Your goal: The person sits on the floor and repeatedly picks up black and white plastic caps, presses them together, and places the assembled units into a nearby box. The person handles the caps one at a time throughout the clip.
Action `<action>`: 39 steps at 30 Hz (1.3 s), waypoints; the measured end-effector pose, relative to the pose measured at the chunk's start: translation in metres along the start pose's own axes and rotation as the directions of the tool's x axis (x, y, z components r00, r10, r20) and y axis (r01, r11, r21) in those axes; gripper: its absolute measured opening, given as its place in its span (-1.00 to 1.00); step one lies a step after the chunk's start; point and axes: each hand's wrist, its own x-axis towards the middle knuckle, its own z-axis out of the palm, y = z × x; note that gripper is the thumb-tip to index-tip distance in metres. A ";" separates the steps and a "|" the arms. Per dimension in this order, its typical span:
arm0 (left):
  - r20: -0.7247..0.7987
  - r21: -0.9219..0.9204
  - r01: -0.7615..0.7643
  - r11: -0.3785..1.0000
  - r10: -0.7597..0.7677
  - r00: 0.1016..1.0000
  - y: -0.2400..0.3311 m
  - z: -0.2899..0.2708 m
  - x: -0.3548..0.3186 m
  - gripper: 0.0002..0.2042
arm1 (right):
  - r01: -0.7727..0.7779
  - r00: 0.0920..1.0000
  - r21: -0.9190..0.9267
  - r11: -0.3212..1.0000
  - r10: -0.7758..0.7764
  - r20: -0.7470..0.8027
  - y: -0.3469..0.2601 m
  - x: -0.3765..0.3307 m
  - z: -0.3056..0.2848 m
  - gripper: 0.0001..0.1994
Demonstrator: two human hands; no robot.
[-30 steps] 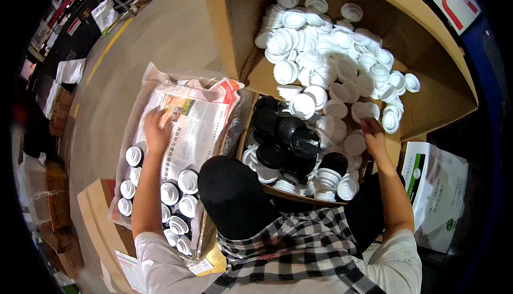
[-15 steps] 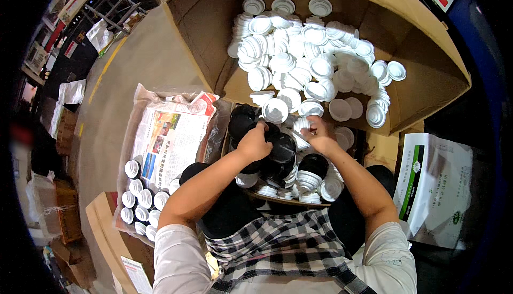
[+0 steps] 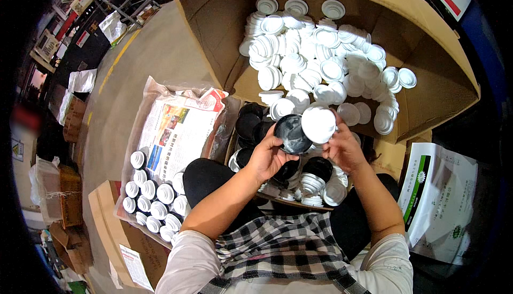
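My left hand (image 3: pixel 269 160) grips a shallow black round cap (image 3: pixel 292 133), its dusty, scuffed hollow side facing up. In my right hand (image 3: pixel 342 147) is a white plastic disc (image 3: pixel 319 125), tilted with its smooth face toward me and its edge right against or overlapping the black cap. Below both hands, a small box on my lap holds several black caps (image 3: pixel 249 125) and white ribbed discs (image 3: pixel 335 192). One stack there has black pieces (image 3: pixel 318 168) on top of white ones. Some of my fingertips are hidden behind the two pieces.
A large cardboard box (image 3: pixel 216 53) lies open ahead with a heap of white discs (image 3: pixel 291 61). On the left, a newspaper-lined tray (image 3: pixel 184 128) holds rows of black pieces with white tops (image 3: pixel 158 209). A brown carton (image 3: pixel 109 214) stands beside it; a white printed bag (image 3: pixel 443 198) lies at right.
My left hand has lifted a black cap from the lap box. My right hand has raised a white disc beside it. The whole view has shifted slightly.
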 end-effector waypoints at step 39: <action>0.140 0.259 -0.071 0.963 0.035 0.989 0.001 0.034 -0.009 -0.47 | 0.578 0.752 -0.816 -0.007 -0.384 0.536 0.007 -0.010 0.027 -0.19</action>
